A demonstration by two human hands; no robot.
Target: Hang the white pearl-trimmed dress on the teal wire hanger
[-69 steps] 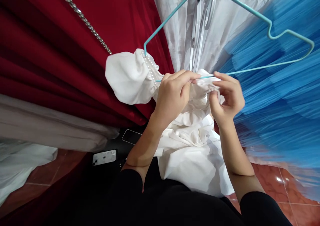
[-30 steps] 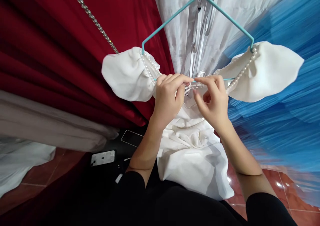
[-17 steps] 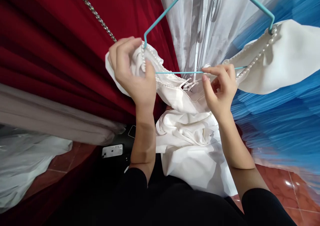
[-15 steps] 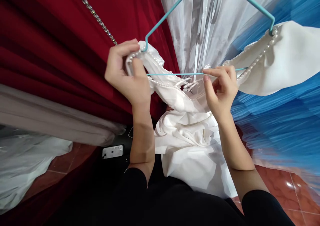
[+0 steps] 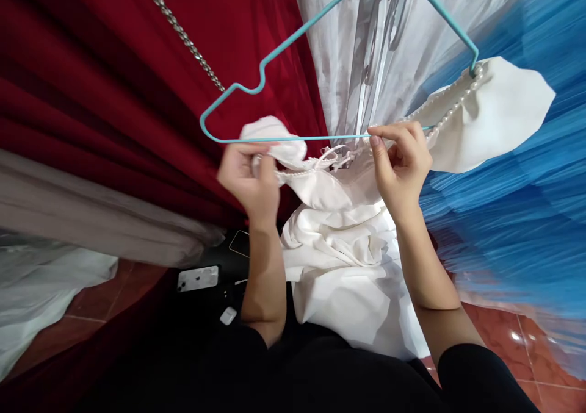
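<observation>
A white dress (image 5: pixel 352 260) with pearl-trimmed puffed sleeves hangs partly on a teal wire hanger (image 5: pixel 274 53). My left hand (image 5: pixel 249 178) grips the dress's left sleeve, which is off the hanger's left end and bunched below its bottom bar. My right hand (image 5: pixel 400 163) pinches the hanger's bottom bar and the neckline near the middle. The right sleeve (image 5: pixel 494 117) still sits on the hanger's right shoulder.
Dark red fabric (image 5: pixel 114 83) with a silver chain (image 5: pixel 183 35) hangs at the left. White cloth (image 5: pixel 348 28) hangs behind, and blue tulle (image 5: pixel 513 218) hangs at the right. A phone (image 5: pixel 198 277) lies below on a dark surface. The floor (image 5: pixel 503 333) has red tiles.
My left hand has pulled the left sleeve off the hanger's left shoulder and down below the bar. The right hand has stayed on the bottom bar.
</observation>
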